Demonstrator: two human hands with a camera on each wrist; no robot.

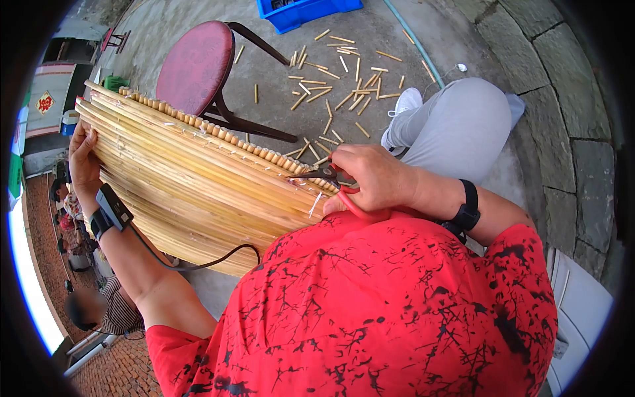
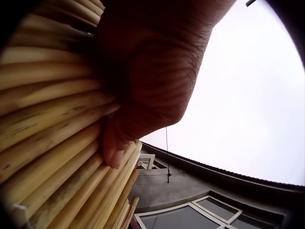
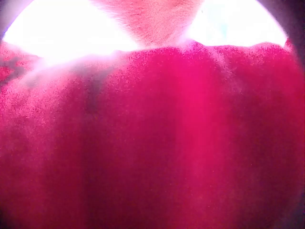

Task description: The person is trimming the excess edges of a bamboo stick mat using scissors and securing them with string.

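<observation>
A mat of pale yellow stalks (image 1: 198,178), tied with white string, slants across the front of the red shirt (image 1: 383,298). The left hand (image 1: 84,155) grips its far left end; in the left wrist view that hand (image 2: 147,86) has its thumb pressed on the stalks (image 2: 52,124). At the mat's right end the right hand (image 1: 377,175) holds red-handled scissors (image 1: 360,205), their dark blades lying at the mat's upper edge beside a white string end (image 1: 315,204). Mostly red cloth (image 3: 152,133) fills the right wrist view, with part of the right hand or wrist (image 3: 157,19) above it.
A stool with a red seat (image 1: 197,66) stands behind the mat. Short cut stalk pieces (image 1: 357,89) are scattered over the concrete floor, near a blue crate (image 1: 311,12) and a thin pipe (image 1: 413,40). The person's grey-trousered knee (image 1: 466,119) is at the right; other people sit at the far left.
</observation>
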